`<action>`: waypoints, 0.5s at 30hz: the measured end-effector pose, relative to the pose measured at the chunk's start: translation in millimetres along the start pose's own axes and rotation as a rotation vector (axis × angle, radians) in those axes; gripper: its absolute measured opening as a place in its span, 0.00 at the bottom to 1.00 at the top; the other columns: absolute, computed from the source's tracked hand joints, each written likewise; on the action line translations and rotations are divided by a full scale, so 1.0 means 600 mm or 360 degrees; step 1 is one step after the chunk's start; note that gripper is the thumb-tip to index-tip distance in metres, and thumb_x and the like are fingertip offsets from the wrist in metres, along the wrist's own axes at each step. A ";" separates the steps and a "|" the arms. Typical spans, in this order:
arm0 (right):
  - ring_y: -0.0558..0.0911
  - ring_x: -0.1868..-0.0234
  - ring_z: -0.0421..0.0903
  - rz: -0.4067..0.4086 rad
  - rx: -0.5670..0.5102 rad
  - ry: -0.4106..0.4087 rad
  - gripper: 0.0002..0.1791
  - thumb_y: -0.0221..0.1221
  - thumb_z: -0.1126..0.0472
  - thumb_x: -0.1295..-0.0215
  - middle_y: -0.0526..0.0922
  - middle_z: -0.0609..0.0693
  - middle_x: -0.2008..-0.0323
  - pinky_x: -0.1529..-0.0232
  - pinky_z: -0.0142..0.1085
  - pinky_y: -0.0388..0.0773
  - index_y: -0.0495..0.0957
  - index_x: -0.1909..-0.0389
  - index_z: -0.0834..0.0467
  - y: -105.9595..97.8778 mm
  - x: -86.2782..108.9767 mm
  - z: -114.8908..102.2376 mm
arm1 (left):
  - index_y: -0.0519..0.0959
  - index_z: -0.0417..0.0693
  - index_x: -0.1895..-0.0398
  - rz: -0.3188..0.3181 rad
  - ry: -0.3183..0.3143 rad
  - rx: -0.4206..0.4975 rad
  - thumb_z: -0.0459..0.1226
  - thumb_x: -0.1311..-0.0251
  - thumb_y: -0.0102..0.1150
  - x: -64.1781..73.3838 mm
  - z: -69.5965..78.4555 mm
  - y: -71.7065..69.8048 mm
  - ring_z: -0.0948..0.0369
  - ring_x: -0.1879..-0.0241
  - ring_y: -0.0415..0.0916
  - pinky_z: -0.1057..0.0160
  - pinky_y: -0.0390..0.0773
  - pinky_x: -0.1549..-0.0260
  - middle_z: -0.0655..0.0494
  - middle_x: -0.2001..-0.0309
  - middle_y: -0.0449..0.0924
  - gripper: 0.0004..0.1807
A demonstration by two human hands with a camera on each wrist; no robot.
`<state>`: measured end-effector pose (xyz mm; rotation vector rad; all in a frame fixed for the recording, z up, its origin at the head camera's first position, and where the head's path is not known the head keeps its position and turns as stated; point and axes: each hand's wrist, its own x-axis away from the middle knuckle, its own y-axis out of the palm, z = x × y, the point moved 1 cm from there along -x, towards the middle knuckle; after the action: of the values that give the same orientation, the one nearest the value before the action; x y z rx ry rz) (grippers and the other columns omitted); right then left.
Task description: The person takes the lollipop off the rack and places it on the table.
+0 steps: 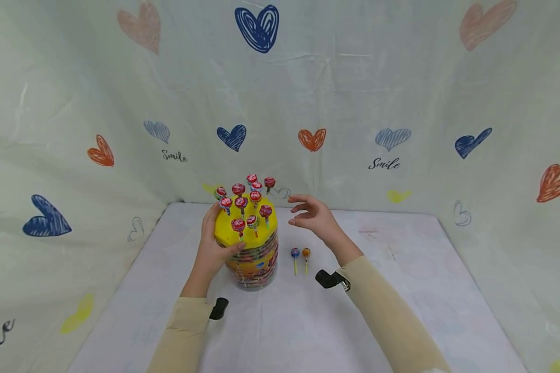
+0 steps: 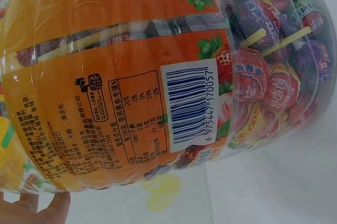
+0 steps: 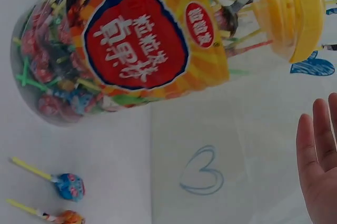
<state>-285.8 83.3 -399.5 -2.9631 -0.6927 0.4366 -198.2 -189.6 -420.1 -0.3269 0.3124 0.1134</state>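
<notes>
A clear ribbed jar [image 1: 254, 269] full of wrapped lollipops stands upright on the table, with an orange printed label. Its yellow lid [image 1: 261, 239] carries several lollipops [image 1: 238, 225] stuck in by their sticks, heads up. My left hand [image 1: 210, 246] grips the jar at the lid's left side, thumb in front; in the left wrist view some of its fingers [image 2: 59, 205] show at the jar's edge. To the right of the lid, my right hand [image 1: 315, 216] hovers with relaxed fingers and holds nothing. Below it lie a blue-wrapped lollipop [image 1: 295, 253] and an orange-wrapped lollipop [image 1: 306, 252].
The white table [image 1: 382, 290] ends at the back against a pale curtain [image 1: 345, 109] printed with hearts and "Smile". More curtain hangs on the left and right sides. Both sleeves carry a black wrist camera [image 1: 329, 280].
</notes>
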 end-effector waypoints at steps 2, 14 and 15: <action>0.75 0.45 0.57 -0.0001 -0.0044 -0.0046 0.29 0.64 0.72 0.40 0.74 0.56 0.41 0.50 0.37 0.80 0.70 0.36 0.63 0.006 -0.008 -0.013 | 0.45 0.59 0.22 0.0003 -0.0011 -0.0007 0.42 0.47 0.73 0.000 0.001 -0.001 0.50 0.29 0.48 0.45 0.55 0.32 0.55 0.24 0.38 0.56; 0.72 0.39 0.55 -0.0061 -0.0249 -0.0100 0.29 0.59 0.76 0.38 0.71 0.56 0.37 0.39 0.50 0.71 0.69 0.35 0.63 0.036 -0.051 -0.043 | 0.44 0.52 0.22 -0.0029 -0.0045 0.0012 0.34 0.48 0.71 0.003 0.019 -0.003 0.48 0.29 0.46 0.46 0.54 0.31 0.50 0.23 0.36 0.56; 0.72 0.39 0.53 -0.0074 -0.0254 -0.0102 0.28 0.59 0.76 0.38 0.71 0.55 0.37 0.38 0.50 0.70 0.69 0.35 0.63 0.038 -0.054 -0.044 | 0.44 0.53 0.22 -0.0022 -0.0031 0.0010 0.35 0.48 0.72 0.000 0.010 -0.002 0.49 0.28 0.46 0.46 0.54 0.31 0.51 0.23 0.36 0.56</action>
<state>-296.4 48.1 -368.8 -3.0854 -0.8388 0.4969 -196.3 -189.1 -414.4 -0.3216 0.2914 0.1022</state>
